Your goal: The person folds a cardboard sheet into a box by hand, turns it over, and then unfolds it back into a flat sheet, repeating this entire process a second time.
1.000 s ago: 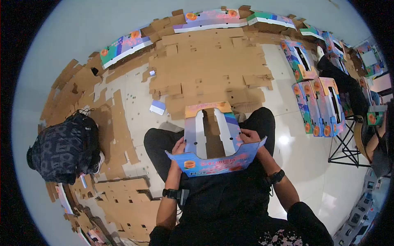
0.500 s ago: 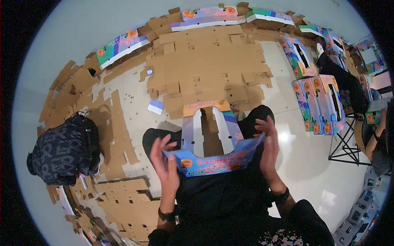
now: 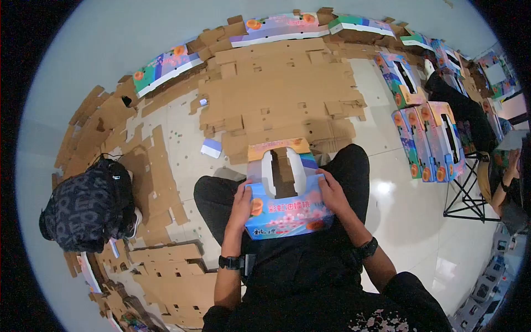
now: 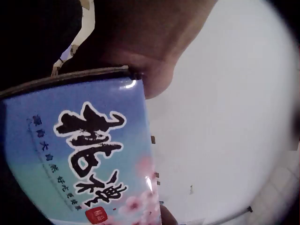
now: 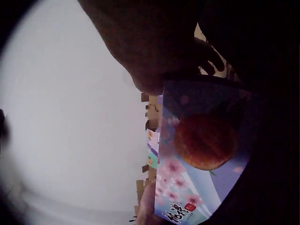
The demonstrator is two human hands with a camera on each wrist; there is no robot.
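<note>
A printed cardboard fruit box (image 3: 290,218), blue and pink with peaches and blossoms, lies in the seated person's lap. Its near panel is folded down over the top, around a long slot that shows brown card inside. At the box's left side the left hand (image 3: 240,206) grips the edge, thumb toward the top. Opposite it, the right hand (image 3: 333,193) holds the right upper edge. The left wrist view shows the box's end with large black characters (image 4: 91,154); a printed peach (image 5: 206,140) fills much of that end in the right wrist view.
Flattened brown cardboard (image 3: 282,83) covers the floor ahead. Several finished boxes (image 3: 426,141) stand at the right, near another person's leg (image 3: 464,110) and a folding stool (image 3: 470,193). A dark backpack (image 3: 88,205) sits at the left. Printed trays line the far wall.
Both hands let go of the box and spread outward, then came back to its sides. The near panel, upright before, now lies folded down with its print facing up.
</note>
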